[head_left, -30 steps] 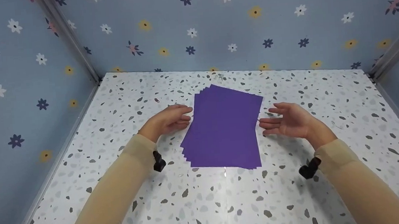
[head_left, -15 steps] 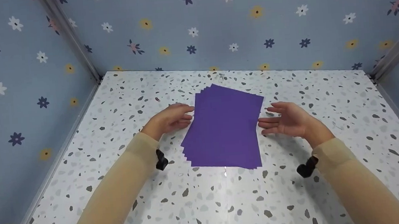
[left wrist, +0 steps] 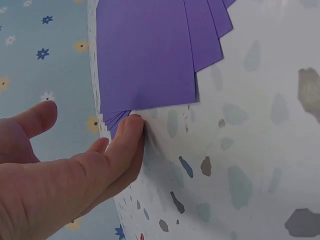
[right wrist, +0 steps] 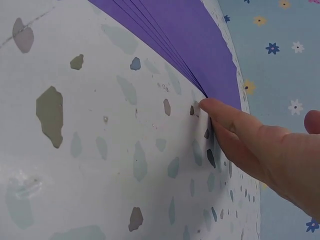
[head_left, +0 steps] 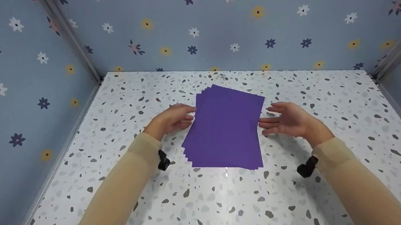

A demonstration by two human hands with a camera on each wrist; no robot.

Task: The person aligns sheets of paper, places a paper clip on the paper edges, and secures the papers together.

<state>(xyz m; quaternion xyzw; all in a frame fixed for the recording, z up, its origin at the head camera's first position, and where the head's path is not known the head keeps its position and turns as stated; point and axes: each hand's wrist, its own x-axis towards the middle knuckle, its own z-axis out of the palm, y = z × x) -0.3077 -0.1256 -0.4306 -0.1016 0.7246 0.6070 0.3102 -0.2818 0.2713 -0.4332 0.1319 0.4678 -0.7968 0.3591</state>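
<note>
Several purple paper sheets [head_left: 225, 128] lie fanned in an uneven stack on the speckled table, their corners stepping out at the lower left and the top. At the left edge of the stack is my left hand [head_left: 174, 119], its fingertips at the paper's side and its thumb apart. My right hand [head_left: 288, 120] stands at the opposite edge, palm turned inward, with its fingertips at the sheets. In the left wrist view the fingers [left wrist: 125, 145] meet the edge of the purple paper [left wrist: 145, 55]. The right wrist view has the fingertips [right wrist: 212, 106] at the layered sheet edges [right wrist: 165, 40].
The white speckled table [head_left: 225, 203] spreads around the stack. A blue flowered wall [head_left: 215, 25] rises behind it, with similar panels at the left and right. Each wrist carries a small black device [head_left: 306, 166] at the cuff.
Both hands have moved slightly inward, the left one rightward and the right one leftward, up to the edges of the stack. The paper lies almost as before.
</note>
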